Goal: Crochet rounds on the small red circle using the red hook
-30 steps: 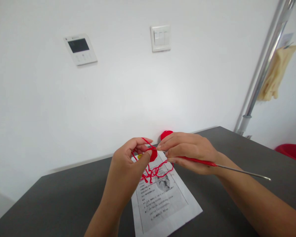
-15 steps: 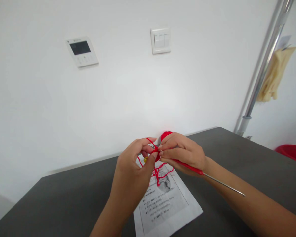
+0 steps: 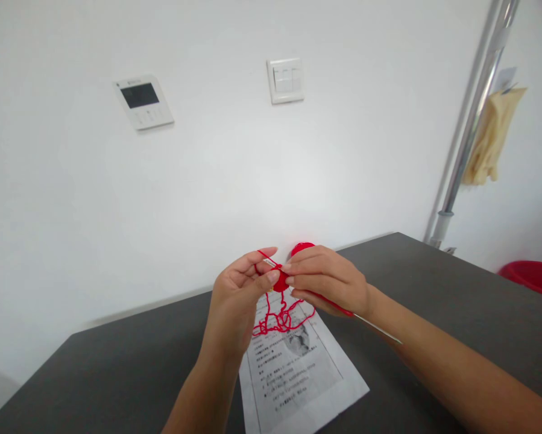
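Your view is bright and evenly lit, with a soft pale glow across the middle of the wall (image 3: 289, 157) and dimmer corners at lower left and upper right. A highlight streaks your metal pole (image 3: 472, 126); a faint shadow runs along its left. Wide-angle distortion skews your wall panel (image 3: 144, 102). Your red yarn (image 3: 283, 319) lacks fine detail; print on your paper sheet (image 3: 293, 392) is illegible.

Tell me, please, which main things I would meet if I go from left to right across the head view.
Wall panel, left hand, red yarn piece, right hand, metal pole, hanging yellowish item, red rounded object.
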`<control>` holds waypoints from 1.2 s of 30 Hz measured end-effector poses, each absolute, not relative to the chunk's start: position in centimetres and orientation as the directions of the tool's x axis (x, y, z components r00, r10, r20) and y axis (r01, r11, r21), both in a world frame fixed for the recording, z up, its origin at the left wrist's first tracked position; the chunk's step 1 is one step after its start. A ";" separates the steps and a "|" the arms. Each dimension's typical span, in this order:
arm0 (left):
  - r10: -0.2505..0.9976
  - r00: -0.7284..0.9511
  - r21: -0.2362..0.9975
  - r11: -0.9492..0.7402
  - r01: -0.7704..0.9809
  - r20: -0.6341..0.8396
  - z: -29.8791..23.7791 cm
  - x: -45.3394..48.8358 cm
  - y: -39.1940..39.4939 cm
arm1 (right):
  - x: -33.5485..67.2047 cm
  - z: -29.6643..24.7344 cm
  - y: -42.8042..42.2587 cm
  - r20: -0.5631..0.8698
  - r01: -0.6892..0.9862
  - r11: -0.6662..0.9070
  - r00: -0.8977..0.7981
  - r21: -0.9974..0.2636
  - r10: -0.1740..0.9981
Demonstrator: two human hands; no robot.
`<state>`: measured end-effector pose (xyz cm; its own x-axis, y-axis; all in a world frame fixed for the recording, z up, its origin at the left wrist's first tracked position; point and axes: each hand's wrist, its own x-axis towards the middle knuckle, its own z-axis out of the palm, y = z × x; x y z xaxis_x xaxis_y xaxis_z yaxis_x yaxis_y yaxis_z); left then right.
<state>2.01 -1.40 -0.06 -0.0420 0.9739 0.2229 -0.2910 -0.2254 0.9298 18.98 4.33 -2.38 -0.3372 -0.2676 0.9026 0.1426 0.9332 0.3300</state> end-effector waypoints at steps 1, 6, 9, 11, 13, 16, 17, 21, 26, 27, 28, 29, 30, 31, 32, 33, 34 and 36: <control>0.983 -0.018 0.914 -0.178 -0.365 0.184 -0.2 2.2 -1.3 | 18.8 -2.6 4.4 0.902 0.172 0.920 -0.323 0.353 -0.286; 0.956 -0.107 0.902 -0.294 -0.316 0.274 -1.1 2.5 -0.8 | 17.3 -3.6 4.1 0.941 0.353 0.884 -0.255 0.305 -0.223; 0.867 -0.170 0.883 -0.468 0.041 0.468 -1.3 1.8 -0.6 | 16.8 -3.5 3.4 0.961 0.356 0.910 -0.244 0.212 -0.128; 0.811 -0.134 0.812 -0.529 0.246 0.569 -1.2 1.2 -0.5 | 16.9 -3.0 2.9 0.967 0.310 0.944 -0.251 0.116 -0.036; 0.759 -0.078 0.717 -0.570 0.402 0.646 -0.9 0.4 -0.4 | 17.4 -2.5 2.4 0.957 0.247 0.969 -0.282 -0.001 0.072; 0.693 -0.001 0.566 -0.588 0.578 0.721 -0.3 -0.5 -0.2 | 18.2 -2.0 2.1 0.914 0.184 0.970 -0.344 -0.158 0.214; 0.678 0.021 0.525 -0.587 0.616 0.735 -0.2 -0.6 -0.1 | 18.4 -1.9 2.0 0.902 0.182 0.966 -0.359 -0.183 0.239; 0.641 0.073 0.440 -0.601 0.667 0.764 -0.3 -0.8 0.3 | 19.1 -1.5 1.8 0.869 0.234 0.966 -0.449 -0.110 0.208; 0.699 0.015 0.555 -0.581 0.596 0.715 -0.1 -0.6 0.4 | 19.4 -1.0 1.9 0.812 0.153 0.931 -0.457 -0.331 0.364; 0.734 -0.009 0.618 -0.565 0.547 0.679 0.0 -0.7 0.4 | 19.3 -1.0 1.9 0.782 0.100 0.885 -0.431 -0.455 0.451; 0.782 -0.025 0.698 -0.540 0.471 0.622 0.1 -0.8 0.4 | 19.2 -1.1 2.0 0.743 0.030 0.819 -0.403 -0.573 0.534; 0.839 -0.026 0.785 -0.497 0.369 0.543 0.2 -0.9 0.3 | 19.1 -1.2 2.1 0.709 -0.055 0.750 -0.377 -0.659 0.596; 0.893 -0.001 0.866 -0.435 0.248 0.449 0.2 -0.9 0.2 | 19.0 -1.3 2.2 0.698 -0.138 0.703 -0.352 -0.698 0.623; 0.934 0.046 0.926 -0.357 0.125 0.354 0.3 -1.0 0.2 | 18.9 -1.4 2.3 0.719 -0.198 0.700 -0.330 -0.686 0.612; 0.956 0.108 0.961 -0.275 0.015 0.271 0.4 -0.9 0.1 | 18.9 -1.5 2.4 0.766 -0.214 0.744 -0.316 -0.633 0.560; 0.962 0.176 0.978 -0.198 -0.071 0.208 0.4 -0.9 0.0 | 18.9 -1.5 2.5 0.825 -0.191 0.820 -0.314 -0.540 0.470; 0.958 0.236 0.982 -0.137 -0.132 0.165 0.4 -0.8 -0.1 | 19.0 -1.5 2.5 0.877 -0.143 0.899 -0.327 -0.414 0.352; 0.942 0.312 0.979 -0.068 -0.194 0.127 0.4 -0.6 -0.3 | 19.2 -1.4 2.6 0.920 -0.042 0.990 -0.377 -0.132 0.107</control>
